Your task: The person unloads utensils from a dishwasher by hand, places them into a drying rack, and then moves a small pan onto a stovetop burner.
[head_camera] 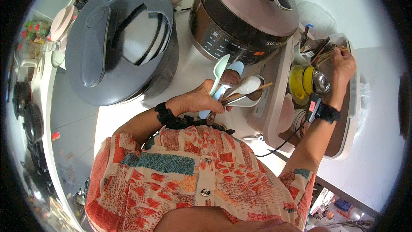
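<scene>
My left hand point(199, 98) is closed around a bunch of utensils, held up over the counter. Among them are a pale green spoon point(220, 69), a light blue spoon point(237, 67), a white spoon point(248, 85) and thin wooden sticks. Inside a deep plastic bin point(279, 80) on the right, my right hand point(345, 62) grips some thin light sticks that look like chopsticks point(328, 54). Below this hand sit yellow bowls or cups point(299, 82) and a shiny metal bowl point(321, 82). A fork point(308, 53) and dark chopsticks stand in a holder beside the sticks.
A brown electric pressure cooker point(231, 29) stands at the back. To the left is a grey lidded bin point(128, 38) with plates showing through its opening. A dark cable point(280, 149) runs over the bin's near edge. A clear plastic container point(317, 17) stands behind the bin.
</scene>
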`<state>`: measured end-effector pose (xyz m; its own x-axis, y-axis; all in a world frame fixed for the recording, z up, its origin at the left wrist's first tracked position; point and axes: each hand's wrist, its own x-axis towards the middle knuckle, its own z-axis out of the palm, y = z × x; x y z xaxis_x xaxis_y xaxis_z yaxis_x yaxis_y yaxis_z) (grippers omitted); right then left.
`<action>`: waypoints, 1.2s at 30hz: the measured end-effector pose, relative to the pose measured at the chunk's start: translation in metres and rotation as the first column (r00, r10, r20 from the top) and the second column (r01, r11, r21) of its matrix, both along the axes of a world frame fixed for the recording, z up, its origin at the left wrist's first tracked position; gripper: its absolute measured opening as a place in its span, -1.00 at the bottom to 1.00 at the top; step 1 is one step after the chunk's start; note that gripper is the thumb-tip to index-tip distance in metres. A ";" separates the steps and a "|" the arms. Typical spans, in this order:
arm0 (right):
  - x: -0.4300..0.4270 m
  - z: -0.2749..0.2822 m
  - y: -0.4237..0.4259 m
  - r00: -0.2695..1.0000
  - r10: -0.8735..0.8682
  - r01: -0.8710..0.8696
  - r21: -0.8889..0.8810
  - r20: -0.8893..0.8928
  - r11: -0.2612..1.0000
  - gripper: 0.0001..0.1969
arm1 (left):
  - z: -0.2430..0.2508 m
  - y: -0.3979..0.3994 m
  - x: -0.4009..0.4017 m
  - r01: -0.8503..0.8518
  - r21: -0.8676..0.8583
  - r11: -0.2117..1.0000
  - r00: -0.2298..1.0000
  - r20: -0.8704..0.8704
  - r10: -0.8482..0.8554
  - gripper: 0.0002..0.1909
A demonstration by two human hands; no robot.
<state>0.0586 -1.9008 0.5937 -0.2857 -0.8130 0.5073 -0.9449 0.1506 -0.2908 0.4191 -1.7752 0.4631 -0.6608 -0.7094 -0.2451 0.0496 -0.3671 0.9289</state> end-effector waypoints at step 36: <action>0.124 0.012 0.058 0.458 0.322 -0.600 0.020 0.829 0.800 -0.82 | 0.016 0.005 -0.002 0.068 0.129 0.989 0.994 -0.089 -0.056 -0.55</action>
